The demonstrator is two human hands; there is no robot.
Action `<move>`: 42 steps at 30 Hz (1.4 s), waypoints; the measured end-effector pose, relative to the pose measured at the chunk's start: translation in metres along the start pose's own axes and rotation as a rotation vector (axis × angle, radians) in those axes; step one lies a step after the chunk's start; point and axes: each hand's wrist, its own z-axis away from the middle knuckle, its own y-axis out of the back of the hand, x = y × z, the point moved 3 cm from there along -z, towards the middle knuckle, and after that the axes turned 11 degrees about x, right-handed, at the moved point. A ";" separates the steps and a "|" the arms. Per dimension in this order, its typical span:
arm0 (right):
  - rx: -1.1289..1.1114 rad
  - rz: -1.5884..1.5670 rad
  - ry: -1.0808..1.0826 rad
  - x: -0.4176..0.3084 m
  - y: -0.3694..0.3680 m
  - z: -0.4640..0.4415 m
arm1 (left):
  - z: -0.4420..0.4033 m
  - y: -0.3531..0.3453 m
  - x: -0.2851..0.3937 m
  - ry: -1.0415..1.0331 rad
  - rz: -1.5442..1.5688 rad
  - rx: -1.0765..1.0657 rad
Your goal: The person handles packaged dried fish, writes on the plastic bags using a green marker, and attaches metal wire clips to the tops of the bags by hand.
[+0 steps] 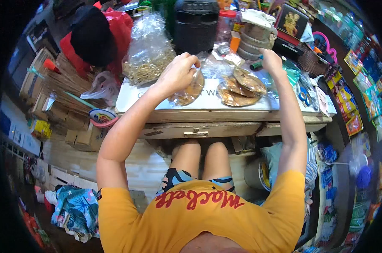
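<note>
My left hand [180, 74] is closed with bent fingers at the upper end of a clear plastic bag [190, 92]. The bag lies on the table and holds flat brown pieces that look like dried fish. My right hand [272, 62] is raised at the right, fingers pinched together; what they hold, if anything, is hard to make out. Just left of it lies a small dark green cylinder [256, 66]. Between my hands, several bagged flat brown pieces [242, 88] are piled, apart from both hands.
A large clear bag of thin dried fish [146, 67] stands at the left, beside a black speaker-like box [196, 27]. Stacked round containers [251, 46] stand behind. Blue scissors [304, 97] lie at the right. The table's drawer [195, 131] is above my knees. Hanging packets [347, 101] line the right side.
</note>
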 end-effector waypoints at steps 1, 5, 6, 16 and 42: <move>0.029 -0.047 0.035 -0.005 0.000 0.000 | 0.001 0.010 0.001 -0.023 0.004 0.051; -0.072 -0.179 0.102 -0.057 0.039 0.002 | 0.008 0.063 -0.006 -0.157 -0.143 0.431; -0.155 -0.198 0.102 -0.074 0.048 0.001 | 0.012 0.074 -0.010 -0.161 -0.197 0.525; -0.390 -0.367 0.518 -0.223 0.014 -0.012 | 0.038 0.102 -0.064 0.013 -0.224 0.792; -0.541 -0.472 0.446 -0.219 0.025 0.024 | -0.066 0.226 -0.104 -0.060 0.486 0.852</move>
